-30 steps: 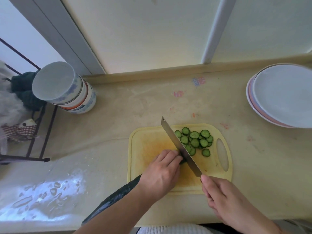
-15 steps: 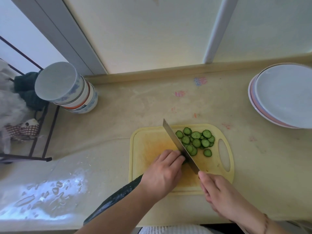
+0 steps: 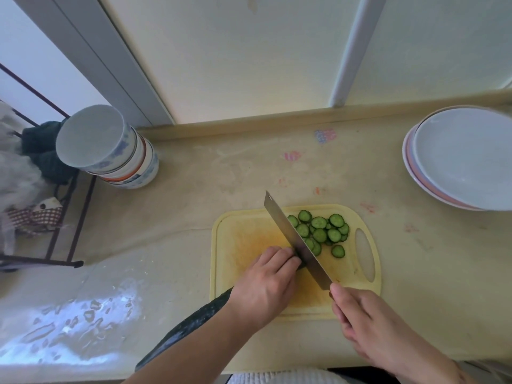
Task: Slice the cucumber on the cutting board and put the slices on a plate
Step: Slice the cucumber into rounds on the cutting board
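Yellow plastic cutting board lies on the beige counter, handle slot toward the right. Left hand sits palm-down on the board, knuckles up, fingers curled over the cut end of the cucumber & pressing it down; fingertips tucked just beside the blade. Forearm comes in from bottom centre, angled up-right. Cucumber is long, dark green, mostly hidden under hand & forearm; uncut part runs back off the board's near-left corner twd the counter edge.

Right hand enters from bottom right, wrapped round the handle of the knife; handle itself is hidden inside the grip, one finger reaching up to the blade's heel. Blade is a wide rectangular cleaver type, running diagonally from the hand up-left across the board, tip past the board's far edge. Can't tell whether the edge is touching the board or the cucumber.

Slices lie in a loose overlapping pile on the board's far-right part, right of the blade, one slice a bit apart nearer the slot.

Stack of plates sits at far right of the counter, well apart from the board, top one white. Stack of bowls stands at far left, next to a dark wire rack.
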The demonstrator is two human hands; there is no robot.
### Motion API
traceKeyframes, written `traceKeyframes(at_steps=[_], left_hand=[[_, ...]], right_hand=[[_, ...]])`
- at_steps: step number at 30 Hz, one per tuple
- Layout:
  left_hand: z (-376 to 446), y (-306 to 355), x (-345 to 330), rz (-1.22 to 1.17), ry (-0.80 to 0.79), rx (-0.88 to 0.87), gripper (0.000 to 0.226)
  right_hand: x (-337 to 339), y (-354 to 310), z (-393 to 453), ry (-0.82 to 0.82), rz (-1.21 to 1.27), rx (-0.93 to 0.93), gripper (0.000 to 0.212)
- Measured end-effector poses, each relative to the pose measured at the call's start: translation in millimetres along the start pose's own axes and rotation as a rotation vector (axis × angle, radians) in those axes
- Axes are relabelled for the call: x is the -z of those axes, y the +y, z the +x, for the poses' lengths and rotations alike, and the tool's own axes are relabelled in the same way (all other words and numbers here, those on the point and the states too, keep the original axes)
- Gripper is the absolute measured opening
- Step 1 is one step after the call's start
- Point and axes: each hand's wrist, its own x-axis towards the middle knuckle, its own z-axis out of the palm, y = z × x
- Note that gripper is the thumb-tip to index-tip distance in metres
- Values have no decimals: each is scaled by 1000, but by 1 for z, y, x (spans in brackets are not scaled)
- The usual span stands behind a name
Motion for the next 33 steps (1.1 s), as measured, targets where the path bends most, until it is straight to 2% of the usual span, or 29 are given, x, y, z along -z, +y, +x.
traceKeyframes(at_steps=[11,15,17,23,33], left_hand=[[-1,-1,-1,1,-3,0,20],[0,-2,2,-57,1,30,19],[1,-3,2,-61,7,30,18],[1,0,3,-73,0,33,17],[0,0,1,-56,10,22,18]], right_hand=[[-1,1,17,-5,-50,-41,53],[-5,1,15,115,-183,45,58],[-4,1,12,142,-161,44,57],[-2,-4,-1,51,-62,28,53],[-5,1,-5,66,-96,51,54]])
